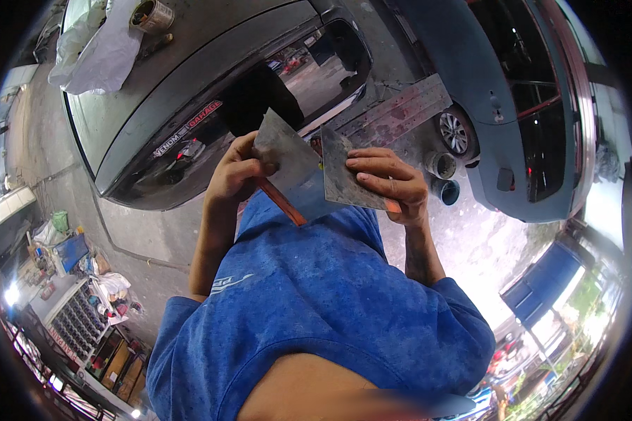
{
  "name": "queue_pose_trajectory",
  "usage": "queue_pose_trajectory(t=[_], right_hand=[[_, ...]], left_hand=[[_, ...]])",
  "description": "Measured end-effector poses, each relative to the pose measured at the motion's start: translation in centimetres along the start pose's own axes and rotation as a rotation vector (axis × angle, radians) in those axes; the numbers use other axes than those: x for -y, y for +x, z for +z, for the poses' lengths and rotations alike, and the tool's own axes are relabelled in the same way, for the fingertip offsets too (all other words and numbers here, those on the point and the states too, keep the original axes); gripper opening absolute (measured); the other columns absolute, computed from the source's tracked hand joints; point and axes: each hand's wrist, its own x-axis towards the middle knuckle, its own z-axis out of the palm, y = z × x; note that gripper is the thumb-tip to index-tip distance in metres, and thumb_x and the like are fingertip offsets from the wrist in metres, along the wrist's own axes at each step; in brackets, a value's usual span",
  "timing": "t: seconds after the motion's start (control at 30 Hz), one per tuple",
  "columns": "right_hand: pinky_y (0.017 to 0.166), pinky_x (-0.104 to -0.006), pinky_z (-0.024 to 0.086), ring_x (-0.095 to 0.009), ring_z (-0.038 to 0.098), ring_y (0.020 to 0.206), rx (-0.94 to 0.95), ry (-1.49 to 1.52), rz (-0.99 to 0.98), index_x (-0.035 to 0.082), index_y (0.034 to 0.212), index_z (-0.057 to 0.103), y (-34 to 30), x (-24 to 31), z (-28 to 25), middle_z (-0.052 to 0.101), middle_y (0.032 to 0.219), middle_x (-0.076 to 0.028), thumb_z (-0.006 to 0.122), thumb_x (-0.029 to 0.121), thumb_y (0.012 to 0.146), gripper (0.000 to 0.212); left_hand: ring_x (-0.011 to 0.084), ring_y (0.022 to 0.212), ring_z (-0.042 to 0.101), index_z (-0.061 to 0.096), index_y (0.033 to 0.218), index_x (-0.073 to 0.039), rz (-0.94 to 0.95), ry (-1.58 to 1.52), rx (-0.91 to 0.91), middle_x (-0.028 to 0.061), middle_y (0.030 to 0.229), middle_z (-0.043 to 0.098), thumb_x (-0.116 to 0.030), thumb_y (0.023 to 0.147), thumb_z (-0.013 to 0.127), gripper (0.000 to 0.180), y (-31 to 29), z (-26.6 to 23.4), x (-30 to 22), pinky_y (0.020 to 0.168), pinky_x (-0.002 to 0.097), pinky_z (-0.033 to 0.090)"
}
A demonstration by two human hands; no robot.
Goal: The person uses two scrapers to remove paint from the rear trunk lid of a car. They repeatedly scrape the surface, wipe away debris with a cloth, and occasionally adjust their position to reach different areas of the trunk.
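Note:
In front of my chest, my left hand grips a grey flat putty spreader, its thin blade tilted with a corner pointing up and its orange-brown edge strip slanting down below my fingers. My right hand is closed on a second grey putty spreader, fingers lying across the face of its plate and an orange strip showing at the lower edge. The two blades face each other at an angle, close together near the middle. Dark smudges mark both plates. The left thumb bends over its spreader; my right thumb is mostly hidden.
Ahead on the left stands a dark car, carrying a white plastic sheet and a dirty can. A blue-grey car is at the right, with two buckets near its wheel. A stained board lies between them.

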Motion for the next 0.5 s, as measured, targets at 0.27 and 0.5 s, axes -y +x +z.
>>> queue_pose_trajectory(t=[0.27,0.5], right_hand=[[0.063,-0.0270,0.048,-0.009,0.056,0.070,-0.336,0.044,0.822,0.002,0.083,0.064,-0.7,-7.4,-1.6,0.057,0.073,-0.004,0.066,0.013,0.087,0.012],[0.050,-0.0306,0.045,-0.015,0.059,0.066,-0.903,0.521,0.958,0.001,0.099,0.060,6.3,-29.7,2.0,0.059,0.083,-0.005,0.062,0.010,0.087,0.015]], left_hand=[[0.0198,0.094,0.063,0.054,0.118,0.004,0.056,-0.096,-0.099,0.0106,0.103,0.064,0.006,0.067,0.058,0.051,-0.6,1.5,0.1,0.084,0.0293,0.049],[0.0156,0.076,0.062,0.054,0.112,0.005,0.199,-0.127,-0.223,0.0095,0.090,0.063,0.000,0.065,0.065,0.048,-3.2,1.6,0.6,0.068,0.0256,0.050]])
